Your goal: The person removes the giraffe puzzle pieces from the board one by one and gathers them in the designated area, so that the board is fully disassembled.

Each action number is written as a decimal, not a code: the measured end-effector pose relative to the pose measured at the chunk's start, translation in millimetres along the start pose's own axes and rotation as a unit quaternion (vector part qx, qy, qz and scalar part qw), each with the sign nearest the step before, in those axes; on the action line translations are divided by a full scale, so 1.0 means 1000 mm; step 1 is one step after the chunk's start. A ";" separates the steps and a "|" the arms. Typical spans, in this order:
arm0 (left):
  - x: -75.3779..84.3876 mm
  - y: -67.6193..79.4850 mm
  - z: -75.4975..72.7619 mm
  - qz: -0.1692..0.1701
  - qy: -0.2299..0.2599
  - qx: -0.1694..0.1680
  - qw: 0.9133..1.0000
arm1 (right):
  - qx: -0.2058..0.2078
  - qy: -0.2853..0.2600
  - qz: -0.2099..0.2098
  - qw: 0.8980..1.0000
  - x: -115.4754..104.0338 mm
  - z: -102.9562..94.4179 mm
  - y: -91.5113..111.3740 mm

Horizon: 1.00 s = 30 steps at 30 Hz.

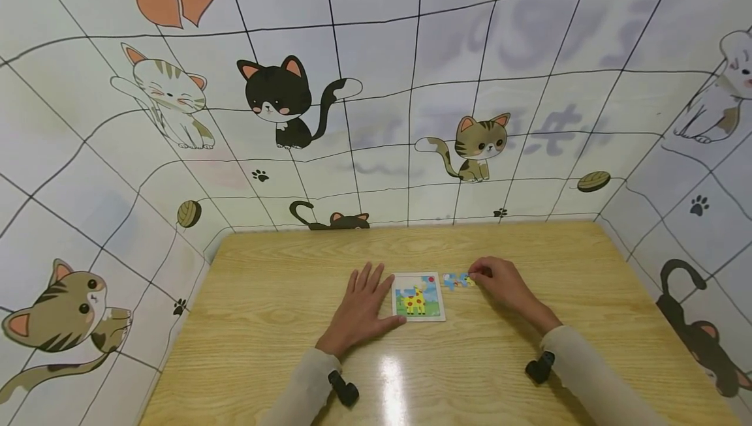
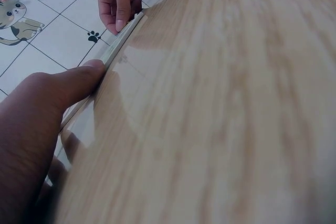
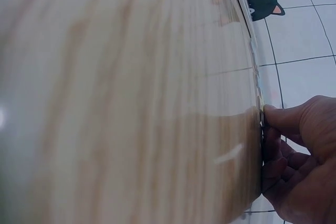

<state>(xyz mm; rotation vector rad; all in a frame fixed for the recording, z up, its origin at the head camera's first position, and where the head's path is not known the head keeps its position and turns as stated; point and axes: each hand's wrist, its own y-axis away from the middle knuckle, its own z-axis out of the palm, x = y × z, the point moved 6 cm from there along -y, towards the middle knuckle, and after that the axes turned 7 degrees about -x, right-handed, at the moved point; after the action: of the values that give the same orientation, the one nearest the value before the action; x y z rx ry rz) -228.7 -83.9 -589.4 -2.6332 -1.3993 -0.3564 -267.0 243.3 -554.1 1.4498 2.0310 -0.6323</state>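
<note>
A small jigsaw puzzle in a white-rimmed tray (image 1: 443, 302) lies on the table, showing a yellow giraffe on grass under blue sky. Its upper strip is bare white, with a red dot in the corner. My left hand (image 1: 361, 308) lies spread at the tray's left side, the thumb (image 2: 81, 82) over its near left edge. Right of the tray are several loose blue puzzle pieces (image 1: 452, 280). At their right end my right hand (image 1: 502, 282) pinches a yellow-and-blue puzzle piece (image 1: 472, 280) between thumb and finger. In the right wrist view the other fingers of this hand (image 3: 296, 166) are curled.
The wood-grain table (image 1: 264, 321) reflects a bright light near its front. Behind and beside it stand white walls (image 1: 382, 106) with grid lines and cartoon cats. A dark device (image 1: 343, 389) is strapped to each wrist.
</note>
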 end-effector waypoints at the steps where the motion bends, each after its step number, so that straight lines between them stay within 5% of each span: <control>1: 0.000 0.000 0.000 0.000 0.000 0.000 1.000 | 0.001 0.000 -0.001 1.000 0.000 0.000 0.000; 30: -0.001 0.000 -0.001 -0.002 0.006 -0.007 1.000 | 0.015 -0.020 0.012 1.000 -0.009 -0.005 0.001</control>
<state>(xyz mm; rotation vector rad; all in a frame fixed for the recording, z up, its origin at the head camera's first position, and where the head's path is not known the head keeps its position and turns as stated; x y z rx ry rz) -229.2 -84.9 -589.0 -2.6342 -1.4043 -0.3824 -264.7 240.5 -544.0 1.4662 1.9780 -0.6794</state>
